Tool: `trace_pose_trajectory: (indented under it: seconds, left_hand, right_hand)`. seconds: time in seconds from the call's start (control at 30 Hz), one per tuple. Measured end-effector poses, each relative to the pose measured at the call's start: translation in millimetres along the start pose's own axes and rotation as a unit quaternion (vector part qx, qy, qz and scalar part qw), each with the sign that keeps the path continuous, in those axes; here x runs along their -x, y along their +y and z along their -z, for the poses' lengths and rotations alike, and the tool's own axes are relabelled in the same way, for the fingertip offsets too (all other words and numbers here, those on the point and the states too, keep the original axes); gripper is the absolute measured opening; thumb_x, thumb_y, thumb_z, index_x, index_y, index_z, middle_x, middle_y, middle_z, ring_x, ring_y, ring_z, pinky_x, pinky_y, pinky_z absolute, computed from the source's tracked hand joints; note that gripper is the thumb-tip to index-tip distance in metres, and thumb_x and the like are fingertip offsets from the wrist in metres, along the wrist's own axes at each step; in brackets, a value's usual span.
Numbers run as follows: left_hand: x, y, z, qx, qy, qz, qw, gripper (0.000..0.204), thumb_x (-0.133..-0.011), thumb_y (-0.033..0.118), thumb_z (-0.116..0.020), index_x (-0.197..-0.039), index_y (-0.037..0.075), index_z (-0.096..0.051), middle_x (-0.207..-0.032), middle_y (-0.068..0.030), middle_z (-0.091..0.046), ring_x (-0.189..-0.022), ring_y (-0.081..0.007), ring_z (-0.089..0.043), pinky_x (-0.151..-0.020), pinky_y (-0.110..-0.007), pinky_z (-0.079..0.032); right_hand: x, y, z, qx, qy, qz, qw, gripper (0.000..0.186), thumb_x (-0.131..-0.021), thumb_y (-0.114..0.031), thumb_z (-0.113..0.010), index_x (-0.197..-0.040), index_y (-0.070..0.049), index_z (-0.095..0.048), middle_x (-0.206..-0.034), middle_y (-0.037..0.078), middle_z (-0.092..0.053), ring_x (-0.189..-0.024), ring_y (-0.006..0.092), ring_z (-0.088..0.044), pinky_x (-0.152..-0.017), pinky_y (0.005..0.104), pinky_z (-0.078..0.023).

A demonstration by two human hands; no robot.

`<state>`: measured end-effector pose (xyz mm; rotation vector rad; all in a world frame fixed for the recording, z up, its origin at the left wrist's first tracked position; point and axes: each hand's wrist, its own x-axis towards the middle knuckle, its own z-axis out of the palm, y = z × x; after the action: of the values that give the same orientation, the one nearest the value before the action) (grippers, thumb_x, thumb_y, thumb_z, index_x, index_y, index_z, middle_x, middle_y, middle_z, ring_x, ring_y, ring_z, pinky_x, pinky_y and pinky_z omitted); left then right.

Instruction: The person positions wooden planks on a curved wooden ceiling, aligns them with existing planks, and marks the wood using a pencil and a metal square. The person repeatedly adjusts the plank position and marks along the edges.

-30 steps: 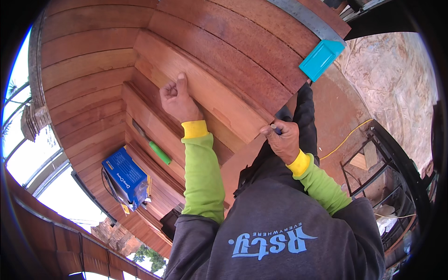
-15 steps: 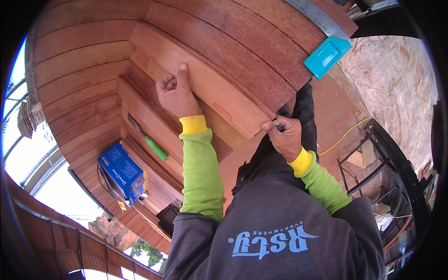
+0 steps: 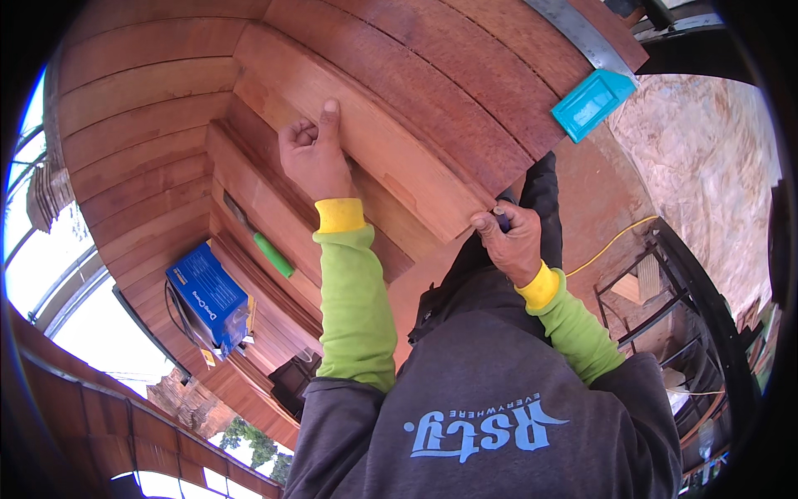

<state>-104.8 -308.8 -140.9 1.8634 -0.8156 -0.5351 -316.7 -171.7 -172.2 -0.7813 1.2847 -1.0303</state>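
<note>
My left hand lies over a light-brown wooden board, with the thumb stretched along its face and the fingers curled in. Nothing shows inside those fingers. At the board's near right end, my right hand pinches a short dark cylindrical thing with a pale round end; its kind is hard to make out. The thumb is close beside the board's corner. Above this board, wider reddish planks run side by side. A try square with a teal handle and metal blade lies across their right end.
To the left, a tool with a green handle and thin blade lies on a lower ledge. A blue box stands farther down the planks. A black metal frame holds wood offcuts at right. A yellow cord crosses the floor.
The whole view has shifted slightly, so the square sits a little lower and farther right. Both hands keep nearly the same pose at the board.
</note>
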Motion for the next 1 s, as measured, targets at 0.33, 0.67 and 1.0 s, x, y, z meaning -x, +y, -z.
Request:
trace_pose_trajectory:
  seconds: [0.33, 0.67, 1.0]
  left_hand:
    - [-8.1, 22.5, 7.0, -0.058, -0.089, 0.096, 0.990, 0.047, -0.077, 0.027, -0.081, -0.098, -0.008, -0.057, -0.073, -0.0087, -0.061, -0.044, -0.0113, -0.051, -0.033, -0.026, -0.039]
    - [-11.3, 26.2, 5.7, -0.099, -0.093, 0.104, 0.985, 0.049, -0.078, 0.026, -0.080, -0.101, -0.010, -0.057, -0.071, -0.0084, -0.058, -0.044, -0.0132, -0.051, -0.034, -0.028, -0.041]
    - [-11.2, 33.4, 7.4, -0.112, -0.113, 0.112, 0.981, 0.048, -0.079, 0.028, -0.078, -0.100, -0.010, -0.057, -0.066, -0.0070, -0.055, -0.042, -0.0144, -0.051, -0.034, -0.030, -0.040]
  right_hand:
    - [5.9, -12.0, 17.6, -0.071, -0.039, -0.016, 0.997, 0.032, -0.097, -0.027, -0.055, -0.082, 0.001, -0.060, -0.065, 0.003, -0.056, -0.059, 0.0076, -0.051, -0.055, 0.0223, -0.040]
    - [5.2, -15.0, 21.3, 0.013, 0.020, 0.040, 0.999, 0.015, -0.094, -0.012, -0.058, -0.095, 0.003, -0.063, -0.070, 0.002, -0.057, -0.060, 0.0064, -0.051, -0.058, 0.0207, -0.041]
    - [-3.0, -33.2, 19.5, 0.158, -0.001, 0.214, 0.964, 0.034, -0.084, -0.006, -0.068, -0.117, 0.000, -0.061, -0.067, 0.003, -0.052, -0.056, 0.0071, -0.046, -0.051, 0.0212, -0.037]
